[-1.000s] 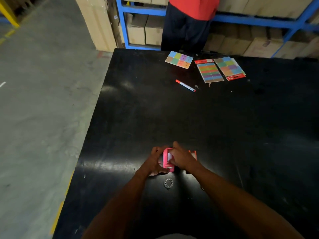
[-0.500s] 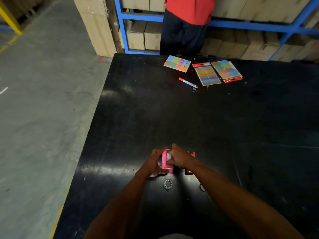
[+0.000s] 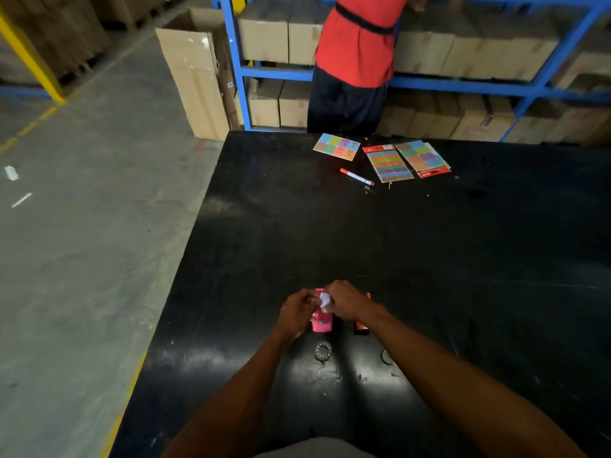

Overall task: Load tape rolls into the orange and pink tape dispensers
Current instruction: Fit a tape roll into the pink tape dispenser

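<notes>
The pink tape dispenser (image 3: 322,323) stands on the black table (image 3: 413,259) near its front. My left hand (image 3: 296,310) holds its left side. My right hand (image 3: 344,302) pinches a white roll or tape end (image 3: 325,299) at the dispenser's top. The orange dispenser (image 3: 362,327) sits just right of the pink one, mostly hidden behind my right wrist. A small tape roll (image 3: 323,351) lies flat on the table in front of the pink dispenser. Another ring-shaped roll (image 3: 386,357) shows partly beside my right forearm.
At the table's far edge lie three sheets of coloured stickers (image 3: 390,163) and a red-capped marker (image 3: 357,177). A person in a red top (image 3: 357,44) stands behind the table at blue shelves of cardboard boxes (image 3: 463,54). The table's left edge drops to the concrete floor.
The camera has tilted up, so the scene sits lower in the frame. My hands stay on the pink dispenser, with the white piece now pinched at its top.
</notes>
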### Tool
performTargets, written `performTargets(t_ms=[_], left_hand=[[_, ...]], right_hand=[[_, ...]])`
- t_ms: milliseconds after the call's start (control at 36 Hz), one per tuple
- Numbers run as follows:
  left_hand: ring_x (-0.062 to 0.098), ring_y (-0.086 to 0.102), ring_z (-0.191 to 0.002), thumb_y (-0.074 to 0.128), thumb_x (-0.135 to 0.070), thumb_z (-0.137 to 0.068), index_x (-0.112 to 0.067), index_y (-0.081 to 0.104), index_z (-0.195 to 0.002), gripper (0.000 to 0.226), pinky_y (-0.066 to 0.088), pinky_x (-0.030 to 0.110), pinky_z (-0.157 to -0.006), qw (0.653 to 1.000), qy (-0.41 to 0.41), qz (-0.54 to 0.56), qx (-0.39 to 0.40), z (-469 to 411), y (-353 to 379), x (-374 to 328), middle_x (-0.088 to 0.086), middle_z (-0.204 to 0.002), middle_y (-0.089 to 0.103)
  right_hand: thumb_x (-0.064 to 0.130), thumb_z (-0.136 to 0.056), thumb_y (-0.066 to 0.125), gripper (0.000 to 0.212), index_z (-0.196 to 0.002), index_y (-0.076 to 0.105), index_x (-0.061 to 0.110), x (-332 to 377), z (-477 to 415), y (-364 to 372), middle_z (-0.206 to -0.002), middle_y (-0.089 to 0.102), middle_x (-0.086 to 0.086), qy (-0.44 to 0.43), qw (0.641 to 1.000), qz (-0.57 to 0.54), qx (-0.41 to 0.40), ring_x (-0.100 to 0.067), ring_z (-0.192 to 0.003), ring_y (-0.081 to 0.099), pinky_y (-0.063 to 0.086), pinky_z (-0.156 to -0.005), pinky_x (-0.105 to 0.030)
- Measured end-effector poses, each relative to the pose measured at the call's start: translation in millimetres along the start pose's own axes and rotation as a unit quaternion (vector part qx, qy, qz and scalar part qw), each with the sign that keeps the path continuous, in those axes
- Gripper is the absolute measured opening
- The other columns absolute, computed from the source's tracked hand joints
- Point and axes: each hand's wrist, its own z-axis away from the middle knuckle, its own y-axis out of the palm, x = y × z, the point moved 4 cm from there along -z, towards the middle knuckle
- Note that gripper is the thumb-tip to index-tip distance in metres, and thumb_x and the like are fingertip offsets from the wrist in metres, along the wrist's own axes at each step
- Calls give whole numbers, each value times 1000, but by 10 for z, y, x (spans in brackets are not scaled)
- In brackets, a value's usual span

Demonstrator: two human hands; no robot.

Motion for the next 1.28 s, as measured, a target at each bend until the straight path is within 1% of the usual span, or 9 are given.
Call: performTargets(t_ms=[111, 278, 444, 556, 667, 833, 972, 1083, 1278], left_hand=[[32, 74, -88, 68, -29, -73, -17, 76, -94, 26, 59, 53, -83, 999, -22, 38, -15, 130, -20, -86, 10, -89, 77], [27, 75, -84, 73, -15, -78, -29, 76, -75, 15, 59, 50, -84, 998, -2, 46, -50, 402, -77, -211, 9, -85, 78], [25, 69, -76, 73, -12, -82, -19, 75, -76, 10, 59, 54, -81, 997, -4, 61, -41, 633, -70, -280, 19, -85, 76], [28, 71, -82, 68, -7, -87, 3, 74, -92, 12, 60, 45, -81, 998, -2, 48, -31, 740, -40, -290, 23, -92, 75], [24, 71, -85, 69, -7, -86, 5, 74, -94, 14, 60, 38, -81, 999, -9, 48, -24, 794, -24, -246, 21, -95, 75], [29, 72, -88, 69, -3, -85, 7, 71, -92, 13, 61, 38, -83, 999, -5, 48, -11, 837, 17, -228, 24, -96, 73], [5, 71, -69, 66, -7, -89, 10, 65, -101, 21, 57, 14, -61, 998, -9, 60, 7, 855, 15, -250, 15, -90, 70], [28, 72, -90, 68, -13, -88, 1, 69, -98, 17, 62, 27, -73, 998, 0, 63, 8, 822, -31, -266, 18, -97, 73], [25, 74, -91, 71, -20, -87, -4, 71, -98, 20, 62, 38, -82, 996, 7, 82, 34, 826, -77, -264, 15, -97, 75]], right_hand=[[23, -82, 70, 25, -93, 69, 1, 93, 150, -21, -101, 69, -18, 10, 1000, -22, 3, -32, -92, 66, 46, -71, -30], [23, -87, 66, 23, -95, 69, 2, 192, 379, -24, -103, 68, -17, 20, 1000, -24, 2, -31, -96, 65, 45, -73, -29], [29, -91, 64, 23, -87, 65, 7, 259, 542, 54, -97, 66, -14, 36, 999, -21, 15, -29, -95, 65, 43, -72, -27], [32, -94, 58, 28, -87, 63, 5, 289, 601, 126, -102, 68, -16, 47, 998, -33, 24, -27, -94, 65, 44, -74, -29], [30, -95, 58, 29, -100, 64, 2, 269, 682, 165, -106, 67, -14, 55, 998, -27, 24, -24, -93, 62, 44, -76, -30], [27, -93, 58, 23, -99, 65, 6, 234, 770, 216, -103, 67, -13, 58, 997, -30, 31, -24, -94, 63, 48, -78, -32], [17, -88, 60, 9, -94, 65, 11, 231, 841, 182, -103, 66, -9, 33, 998, -53, 4, -24, -97, 62, 51, -86, -35], [14, -86, 66, 7, -93, 68, 13, 227, 911, 163, -85, 59, 9, -7, 995, -88, -39, -11, -87, 58, 38, -67, -15], [18, -82, 72, 7, -86, 67, 15, 159, 957, 242, -85, 66, 8, -17, 978, -198, -69, -7, -83, 62, 45, -76, -25]])
